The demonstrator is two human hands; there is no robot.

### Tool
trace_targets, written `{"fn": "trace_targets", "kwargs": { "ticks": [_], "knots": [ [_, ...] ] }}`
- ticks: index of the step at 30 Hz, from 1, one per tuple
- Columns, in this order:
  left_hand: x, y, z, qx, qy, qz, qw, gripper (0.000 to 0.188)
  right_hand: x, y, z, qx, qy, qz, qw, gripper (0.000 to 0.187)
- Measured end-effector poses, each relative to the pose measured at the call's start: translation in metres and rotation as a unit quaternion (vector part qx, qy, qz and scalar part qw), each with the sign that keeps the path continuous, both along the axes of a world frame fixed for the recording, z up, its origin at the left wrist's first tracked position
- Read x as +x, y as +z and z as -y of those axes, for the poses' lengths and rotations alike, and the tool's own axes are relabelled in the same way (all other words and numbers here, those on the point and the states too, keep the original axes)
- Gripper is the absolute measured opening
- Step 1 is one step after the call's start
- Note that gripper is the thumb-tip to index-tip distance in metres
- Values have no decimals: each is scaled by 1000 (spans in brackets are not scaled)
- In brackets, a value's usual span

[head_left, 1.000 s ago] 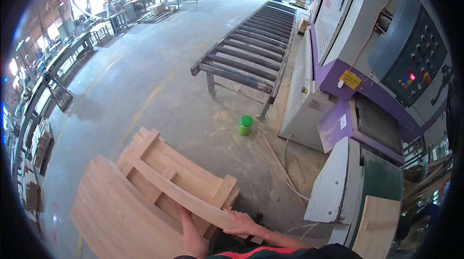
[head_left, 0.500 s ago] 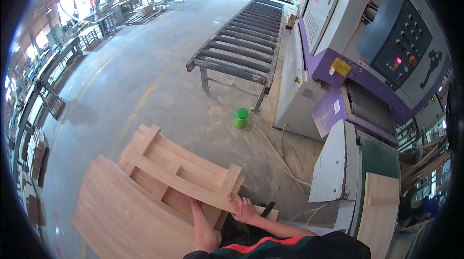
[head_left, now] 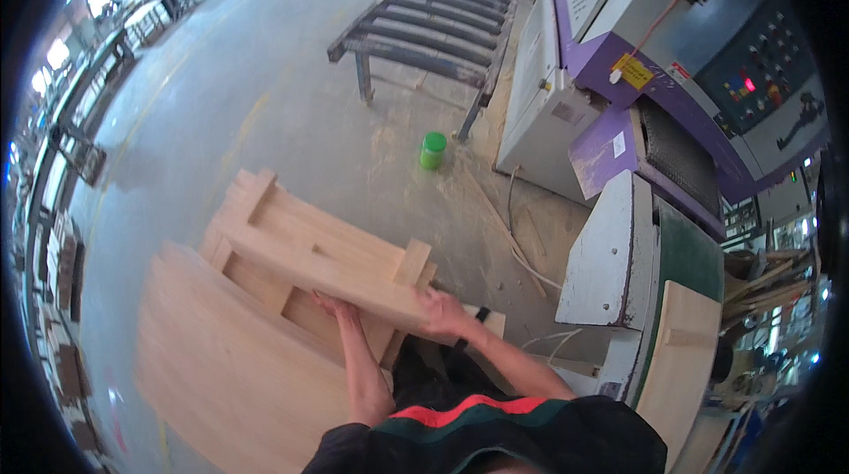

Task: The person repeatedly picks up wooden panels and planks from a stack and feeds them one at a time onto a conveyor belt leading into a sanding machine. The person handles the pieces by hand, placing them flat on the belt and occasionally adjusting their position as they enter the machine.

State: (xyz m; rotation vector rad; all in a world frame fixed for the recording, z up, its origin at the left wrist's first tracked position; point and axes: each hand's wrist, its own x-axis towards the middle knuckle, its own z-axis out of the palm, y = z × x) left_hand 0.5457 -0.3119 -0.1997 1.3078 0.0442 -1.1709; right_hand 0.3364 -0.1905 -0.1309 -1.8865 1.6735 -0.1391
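Note:
A long, slightly curved wooden board (head_left: 327,268) of pale wood tilts over a stack of wooden pieces in front of me. At its lower edge is my left hand (head_left: 336,304), palm turned up and gripping from below, with some fingers hidden. My right hand (head_left: 447,313) holds the board near its right end, thumb side on top. Short wooden crosspieces, one of them a block (head_left: 412,262), show beyond the board. On the near left lies a wide stack of curved wooden panels (head_left: 230,359), blurred by motion.
A green lidded jar (head_left: 432,151) stands on the dusty floor ahead, with thin wood strips (head_left: 506,231) beside it. Farther off is a roller conveyor (head_left: 424,36). A large grey and purple machine (head_left: 610,76) rises at right, a wooden board (head_left: 679,350) on its green bed.
My hands and the board have risen slightly, and the board's near edge has tilted up. My left hand has shifted left along it. The view has tipped downward.

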Motion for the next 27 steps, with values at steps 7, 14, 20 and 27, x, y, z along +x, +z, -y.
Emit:
{"fn": "trace_targets", "kwargs": {
  "ticks": [7,14,20,27],
  "knots": [
    [20,-48,-27,312,-84,193,926,60,-48,-57,42,231,17,279,932,109],
    [0,-38,-17,377,-46,358,853,76,-48,-75,55,267,1,323,908,107],
    [-5,-31,-11,350,-98,412,836,81,-68,-90,63,298,4,285,911,99],
    [-4,-50,-9,292,-89,395,866,87,-54,-70,67,240,32,134,961,93]
  ]
}}
